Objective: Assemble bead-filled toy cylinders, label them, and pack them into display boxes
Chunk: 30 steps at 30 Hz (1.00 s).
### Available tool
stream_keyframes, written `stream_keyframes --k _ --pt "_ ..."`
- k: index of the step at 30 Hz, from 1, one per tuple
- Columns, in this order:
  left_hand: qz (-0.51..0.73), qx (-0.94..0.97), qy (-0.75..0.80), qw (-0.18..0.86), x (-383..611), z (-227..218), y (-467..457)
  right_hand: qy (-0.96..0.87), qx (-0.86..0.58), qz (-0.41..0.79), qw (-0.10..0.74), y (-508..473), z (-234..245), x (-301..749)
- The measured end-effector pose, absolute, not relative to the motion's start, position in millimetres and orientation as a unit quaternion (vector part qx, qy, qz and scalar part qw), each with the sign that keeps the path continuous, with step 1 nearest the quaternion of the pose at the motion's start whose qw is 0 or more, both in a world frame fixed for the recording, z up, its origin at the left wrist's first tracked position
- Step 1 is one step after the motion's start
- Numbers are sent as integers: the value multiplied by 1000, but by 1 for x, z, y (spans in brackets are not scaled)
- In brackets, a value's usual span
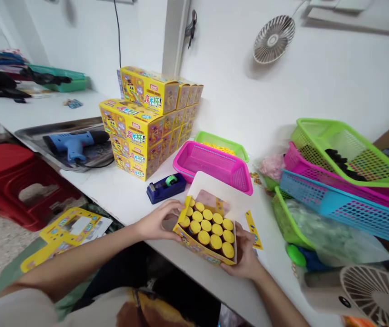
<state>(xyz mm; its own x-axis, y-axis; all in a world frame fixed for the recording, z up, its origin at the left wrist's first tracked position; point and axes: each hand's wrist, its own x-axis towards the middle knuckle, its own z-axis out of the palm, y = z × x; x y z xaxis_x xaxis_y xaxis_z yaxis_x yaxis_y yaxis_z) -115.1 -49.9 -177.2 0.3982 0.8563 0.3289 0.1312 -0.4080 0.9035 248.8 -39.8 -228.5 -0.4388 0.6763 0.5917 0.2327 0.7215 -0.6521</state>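
An open yellow cardboard box (199,249) rests at the table's front edge, its lid (211,188) raised at the back. Rows of yellow-topped cups (216,229) fill it, with a small gap among them at the left. My left hand (162,221) grips the box's left side, thumb and fingers curved around it. On the right side my right hand (244,254) is closed against the box wall, some fingers hidden behind it. A printed yellow strip (254,229) lies just right of the box.
Stacked yellow boxes (133,141) stand at the back left. A tape dispenser (166,187) and pink basket (215,165) sit behind the open box. On a metal tray lies a blue heat gun (75,143). Piled baskets (334,195) and a fan (378,290) occupy the right.
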Motion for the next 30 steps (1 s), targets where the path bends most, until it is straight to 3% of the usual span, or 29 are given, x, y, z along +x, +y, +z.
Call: stream_keyframes --k 9,14,20,26,30 --pt "387 827 248 325 -126 -178 -24 -860 -267 161 404 -42 -214 260" --pt "350 859 213 308 -128 -165 -13 -853 -248 107 448 -36 -201 255" --pt "400 893 160 129 -129 -175 -5 -827 -156 122 526 -35 -194 246" --pt "469 866 128 116 -124 -181 -8 -885 -183 -7 428 -48 -183 247" --pt "361 904 183 136 -122 -165 -20 -907 -138 -13 399 -47 -166 238"
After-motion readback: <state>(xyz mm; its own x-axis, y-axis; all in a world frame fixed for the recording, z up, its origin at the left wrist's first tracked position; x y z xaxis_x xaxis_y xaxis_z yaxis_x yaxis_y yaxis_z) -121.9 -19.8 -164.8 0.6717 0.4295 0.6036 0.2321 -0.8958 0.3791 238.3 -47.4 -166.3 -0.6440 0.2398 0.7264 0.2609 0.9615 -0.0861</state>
